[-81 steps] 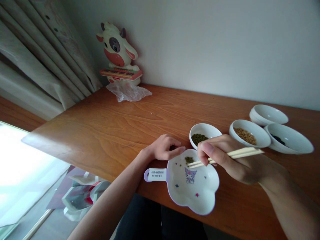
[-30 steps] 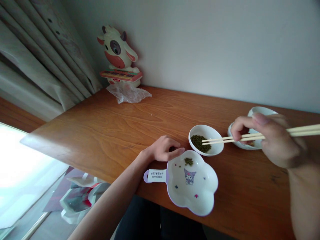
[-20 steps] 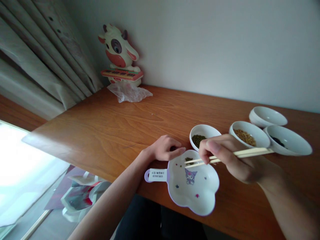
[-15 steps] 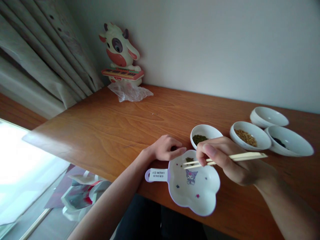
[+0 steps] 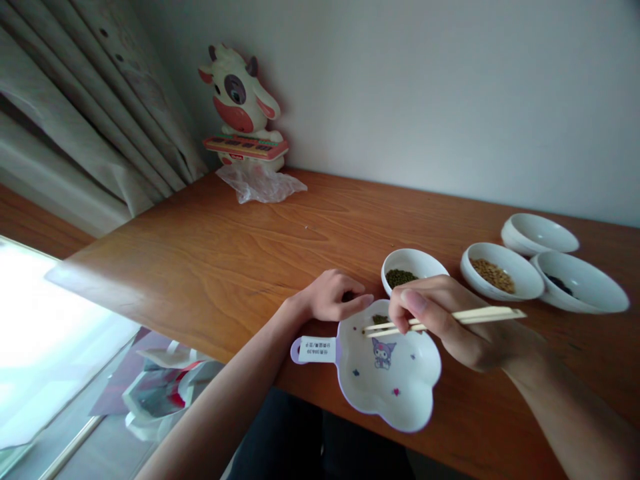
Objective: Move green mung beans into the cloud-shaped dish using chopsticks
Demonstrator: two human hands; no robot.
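The flower-shaped dish (image 5: 400,400) sits at the near edge of the table (image 5: 225,247). The right hand (image 5: 465,343) grips chopsticks (image 5: 485,315), tips over the dish beside small green beans (image 5: 380,320). The left hand (image 5: 334,297) is loosely curled, thumb at the rim; whether it grips cannot be told. Beyond: a bean bowl (image 5: 429,263); right, three white bowls (image 5: 545,233); farthest, a toy cow (image 5: 243,103).

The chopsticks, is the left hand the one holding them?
No, the right hand grips the chopsticks, while the left hand rests by the white dish.
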